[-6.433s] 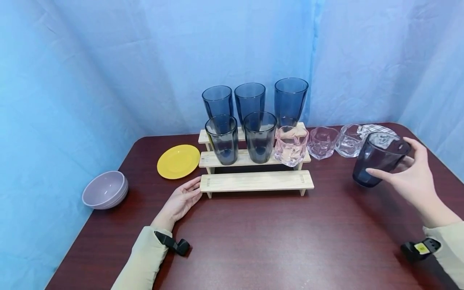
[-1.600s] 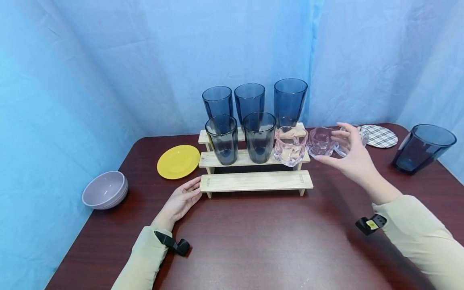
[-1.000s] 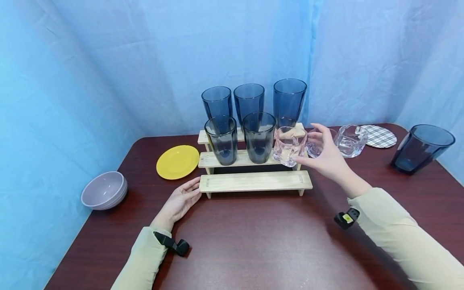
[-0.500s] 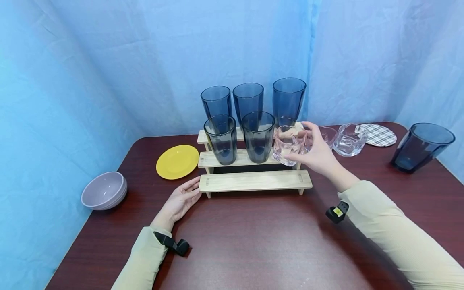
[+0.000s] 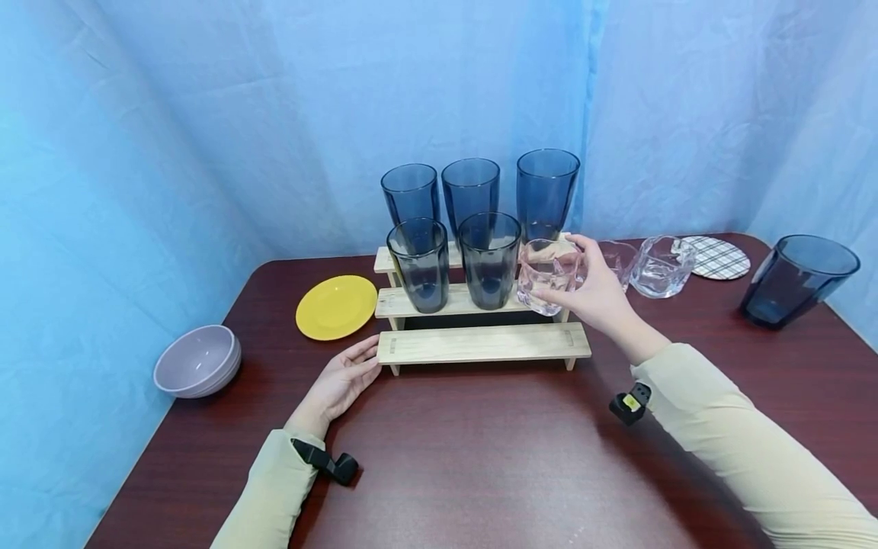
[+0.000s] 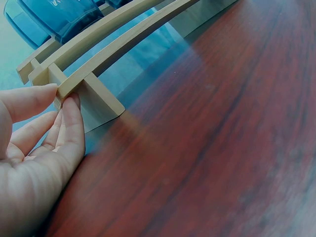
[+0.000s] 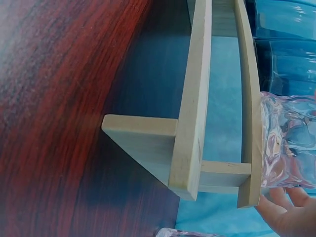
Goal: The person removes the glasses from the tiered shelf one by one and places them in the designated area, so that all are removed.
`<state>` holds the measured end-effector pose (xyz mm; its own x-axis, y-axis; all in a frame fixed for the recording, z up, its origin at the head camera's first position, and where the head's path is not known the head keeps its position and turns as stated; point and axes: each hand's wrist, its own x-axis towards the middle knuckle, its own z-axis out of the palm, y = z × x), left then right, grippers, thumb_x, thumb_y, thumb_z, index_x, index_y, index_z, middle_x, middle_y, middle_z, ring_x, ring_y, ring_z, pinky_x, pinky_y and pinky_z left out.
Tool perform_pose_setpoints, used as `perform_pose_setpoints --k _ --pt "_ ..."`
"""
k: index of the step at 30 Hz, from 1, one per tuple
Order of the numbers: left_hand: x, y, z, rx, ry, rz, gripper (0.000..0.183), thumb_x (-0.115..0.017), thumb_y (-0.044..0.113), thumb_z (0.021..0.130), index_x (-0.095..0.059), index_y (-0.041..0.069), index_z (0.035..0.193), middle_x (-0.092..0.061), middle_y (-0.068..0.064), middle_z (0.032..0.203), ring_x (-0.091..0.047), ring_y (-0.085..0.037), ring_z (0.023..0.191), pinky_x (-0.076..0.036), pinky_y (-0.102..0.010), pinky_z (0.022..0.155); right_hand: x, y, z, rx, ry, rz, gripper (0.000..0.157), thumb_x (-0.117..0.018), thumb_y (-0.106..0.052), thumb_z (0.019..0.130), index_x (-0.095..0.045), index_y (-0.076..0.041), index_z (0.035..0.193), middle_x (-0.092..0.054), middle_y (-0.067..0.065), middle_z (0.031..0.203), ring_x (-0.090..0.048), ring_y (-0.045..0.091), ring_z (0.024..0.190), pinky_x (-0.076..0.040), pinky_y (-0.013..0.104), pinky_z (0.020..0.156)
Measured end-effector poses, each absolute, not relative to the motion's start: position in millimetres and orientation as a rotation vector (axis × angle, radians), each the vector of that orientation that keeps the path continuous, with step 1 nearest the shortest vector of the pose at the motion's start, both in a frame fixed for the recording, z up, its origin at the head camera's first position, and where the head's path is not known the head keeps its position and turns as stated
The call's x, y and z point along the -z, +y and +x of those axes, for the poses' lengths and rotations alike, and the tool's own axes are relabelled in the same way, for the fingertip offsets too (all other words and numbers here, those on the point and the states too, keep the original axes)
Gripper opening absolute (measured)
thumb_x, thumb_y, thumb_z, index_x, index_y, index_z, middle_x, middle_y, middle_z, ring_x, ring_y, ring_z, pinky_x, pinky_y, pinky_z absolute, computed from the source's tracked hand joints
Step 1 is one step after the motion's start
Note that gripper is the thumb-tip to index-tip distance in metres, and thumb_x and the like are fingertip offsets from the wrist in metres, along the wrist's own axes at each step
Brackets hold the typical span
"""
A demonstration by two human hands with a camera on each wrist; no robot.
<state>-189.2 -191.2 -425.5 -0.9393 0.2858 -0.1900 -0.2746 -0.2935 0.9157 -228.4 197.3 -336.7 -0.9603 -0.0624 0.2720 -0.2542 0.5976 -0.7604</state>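
My left hand (image 5: 341, 383) pinches the left end of the lowest step of a wooden tiered stand (image 5: 483, 343); the left wrist view shows thumb and fingertips (image 6: 74, 116) on its corner. My right hand (image 5: 604, 297) grips a pink faceted glass (image 5: 549, 278) at the right end of the middle step, thumb in front and fingers at its right side. In the right wrist view this glass (image 7: 289, 140) stands on the step. Left of it are two smoky tumblers (image 5: 490, 263). Behind, three blue tumblers (image 5: 549, 191) stand on the top step.
Right of the stand are a partly hidden pinkish glass (image 5: 620, 263) and a clear glass (image 5: 661, 267). A checked round plate (image 5: 716, 258) and a dark blue tumbler (image 5: 796, 282) lie farther right. At left are a yellow plate (image 5: 336, 307) and a lilac bowl (image 5: 199, 362).
Earlier my right hand held the dark tumbler, which now stands at the far right. The hand has since moved left to the pink glass. My left hand has stayed on the stand.
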Motion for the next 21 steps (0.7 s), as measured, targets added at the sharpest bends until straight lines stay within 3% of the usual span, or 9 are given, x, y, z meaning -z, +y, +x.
perform_pose_setpoints --k 9,21 --pt "426.1 -192.2 -189.1 -2.287 1.586 0.022 0.059 -0.041 -0.010 0.095 -0.015 -0.005 0.149 -0.055 0.004 0.112 -0.060 -0.002 0.094 -0.049 -0.014 0.080 336.2 194.9 -229.9 -1.290 -2.598 0.240 0.089 -0.080 -0.034 0.075 -0.029 -0.012 0.144 -0.058 0.016 0.116 -0.052 0.021 0.083 -0.043 0.028 0.068" --pt "425.1 -191.3 -188.7 -2.289 1.591 0.027 0.059 -0.040 -0.010 0.096 -0.015 -0.005 0.149 -0.055 0.004 0.111 -0.059 -0.002 0.093 -0.049 -0.014 0.080 334.7 191.8 -225.2 -1.250 -2.538 0.187 0.081 -0.081 -0.032 0.074 -0.039 -0.011 0.140 -0.064 0.015 0.105 -0.052 0.021 0.083 -0.042 0.030 0.069"
